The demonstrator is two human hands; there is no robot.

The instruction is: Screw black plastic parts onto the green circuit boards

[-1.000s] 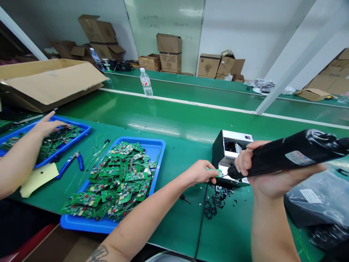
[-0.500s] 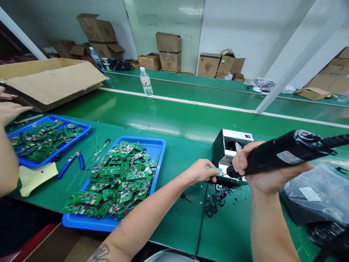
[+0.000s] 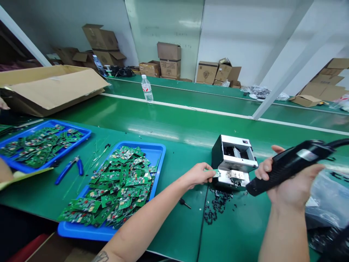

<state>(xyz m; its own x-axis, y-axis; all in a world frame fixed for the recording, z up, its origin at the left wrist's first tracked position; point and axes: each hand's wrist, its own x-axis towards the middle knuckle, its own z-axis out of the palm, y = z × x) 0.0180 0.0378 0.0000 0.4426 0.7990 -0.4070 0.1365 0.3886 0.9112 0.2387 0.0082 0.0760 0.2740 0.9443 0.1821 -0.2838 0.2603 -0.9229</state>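
My left hand (image 3: 200, 174) pinches a small green circuit board (image 3: 216, 173) by its end, at the left front of a black and silver screw feeder (image 3: 236, 150). In my right hand (image 3: 286, 182) is a black electric screwdriver (image 3: 293, 163), with my fingers wrapped round its body. Its nose points down and left, just right of the feeder and apart from the board. A blue tray (image 3: 160, 160) heaped with green circuit boards (image 3: 128, 182) stands left of my left forearm. Small black parts (image 3: 216, 205) lie scattered in front of the feeder.
Blue-handled cutters (image 3: 69, 169) lie between the near tray and a second blue tray (image 3: 88, 134) of boards. A large carton (image 3: 51, 91) and a water bottle (image 3: 147, 89) stand farther back. A clear plastic bag (image 3: 327, 196) is at right. Part of another person's arm (image 3: 4, 171) shows at left.
My right hand has drawn the electric screwdriver right, away from the board and the feeder. My left hand still holds the board by the feeder. The other person's arm has moved mostly out of view.
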